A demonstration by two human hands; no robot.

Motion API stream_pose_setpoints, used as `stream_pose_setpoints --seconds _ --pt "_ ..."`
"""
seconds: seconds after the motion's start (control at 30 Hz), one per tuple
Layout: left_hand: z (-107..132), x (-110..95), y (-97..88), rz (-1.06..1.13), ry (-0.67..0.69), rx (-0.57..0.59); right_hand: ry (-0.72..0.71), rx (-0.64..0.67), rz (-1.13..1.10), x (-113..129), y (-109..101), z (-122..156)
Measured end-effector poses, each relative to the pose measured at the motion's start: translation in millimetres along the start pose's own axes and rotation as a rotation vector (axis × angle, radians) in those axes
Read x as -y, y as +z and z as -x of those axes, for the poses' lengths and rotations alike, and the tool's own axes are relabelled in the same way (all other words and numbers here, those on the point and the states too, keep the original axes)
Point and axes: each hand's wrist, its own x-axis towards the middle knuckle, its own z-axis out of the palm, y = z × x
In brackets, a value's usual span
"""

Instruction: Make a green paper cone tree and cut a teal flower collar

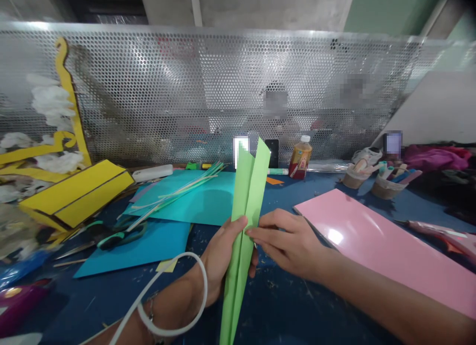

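Observation:
A long folded strip of light green paper [250, 186] stands nearly upright in front of me, above the dark blue table [282, 305]. My left hand [219, 258] is wrapped round its middle from the left, thumb on the front. My right hand [288, 243] comes in from the right and pinches the same paper's edge with its fingertips, right beside my left thumb. A white cable loops over my left wrist.
Teal paper sheets [201, 199] with thin green straws and scissors [119, 234] lie to the left. A yellow box [76, 192] sits further left. A pink sheet [375, 241] lies right. A bottle [300, 157] and paper cups [386, 186] stand before the perforated metal screen [208, 87].

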Motion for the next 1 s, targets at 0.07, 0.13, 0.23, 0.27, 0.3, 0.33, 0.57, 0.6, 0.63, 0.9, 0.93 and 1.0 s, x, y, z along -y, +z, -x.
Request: stream_pose_setpoints --seconds 0.07,0.13,0.23,0.27,0.3,0.33,0.57,0.6,0.63,0.9,0.93,1.0 --pt "1.1 0.8 1.0 0.008 -0.001 -0.003 -0.004 0.023 0.044 2.2 0.7 -0.5" --pt "1.2 1.8 1.5 0.009 0.005 -0.004 -0.013 0.031 0.043 3.2 1.1 -1.1" --pt "0.1 3.2 1.3 -0.017 0.022 -0.018 -0.021 0.029 0.009 2.8 1.0 -2.2" --pt "-0.4 3.7 1.2 -0.027 0.030 -0.023 -0.023 0.031 0.002 2.5 0.9 -2.6" --pt "-0.8 4.1 1.0 -0.035 0.035 -0.024 -0.024 0.035 -0.002 2.3 0.7 -3.0" --pt "-1.2 4.6 1.0 -0.041 0.040 -0.023 -0.023 0.041 -0.004 2.2 0.5 -3.3" --pt "-2.5 4.1 -2.2 -0.053 0.033 -0.023 -0.002 0.084 -0.020 3.5 -3.2 -2.9" --pt "-2.7 3.2 -2.9 -0.053 0.032 -0.015 0.025 0.074 -0.039 2.9 -3.2 -2.2" --pt "-2.8 2.1 -3.3 -0.055 0.031 -0.006 0.064 0.057 -0.066 1.7 -3.0 -1.3" --pt "-2.6 -5.3 -0.9 -0.052 -0.025 -0.026 0.120 0.003 -0.148 -13.0 -0.7 3.6" --pt "-2.7 -5.2 -1.6 -0.053 -0.032 -0.026 0.106 0.009 -0.138 -13.2 -1.1 3.6" --pt "-3.1 -4.2 -3.8 -0.046 -0.047 -0.017 0.078 0.013 -0.128 -11.9 -2.1 3.0"
